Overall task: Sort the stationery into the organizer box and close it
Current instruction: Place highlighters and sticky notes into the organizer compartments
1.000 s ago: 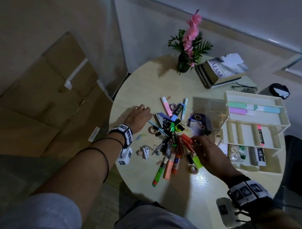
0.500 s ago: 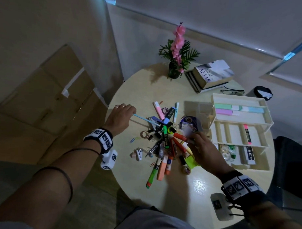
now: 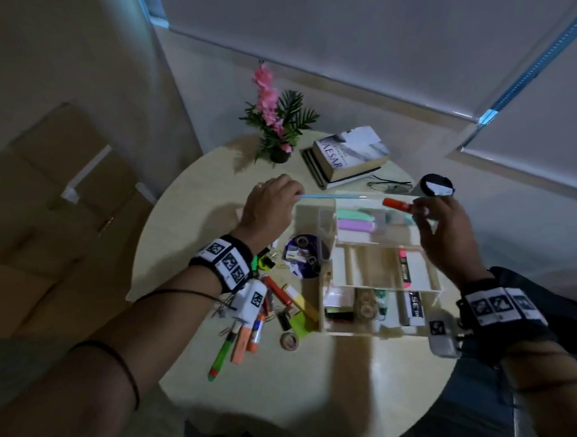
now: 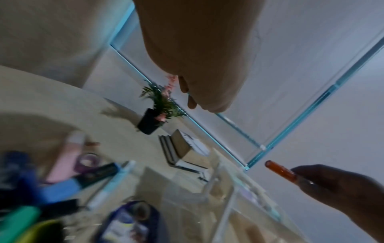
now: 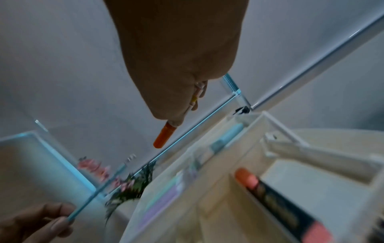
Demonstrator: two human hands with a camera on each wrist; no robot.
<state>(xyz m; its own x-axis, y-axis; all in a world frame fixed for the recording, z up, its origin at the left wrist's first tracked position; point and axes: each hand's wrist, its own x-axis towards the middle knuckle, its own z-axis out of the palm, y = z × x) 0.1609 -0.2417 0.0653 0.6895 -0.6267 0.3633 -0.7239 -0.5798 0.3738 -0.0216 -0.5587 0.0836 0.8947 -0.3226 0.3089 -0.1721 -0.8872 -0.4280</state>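
While the left hand pinches a blue pen, the right hand beside it grips an orange marker above the organizer box.

The top book of the stack, lying beyond the left hand, shows "AESAR" in large pale letters along its cover's edge; smaller lines beside them are too fine to read. Below the right hand, a dark eraser in the organizer box bears white letters that look like "SE", seen sideways.
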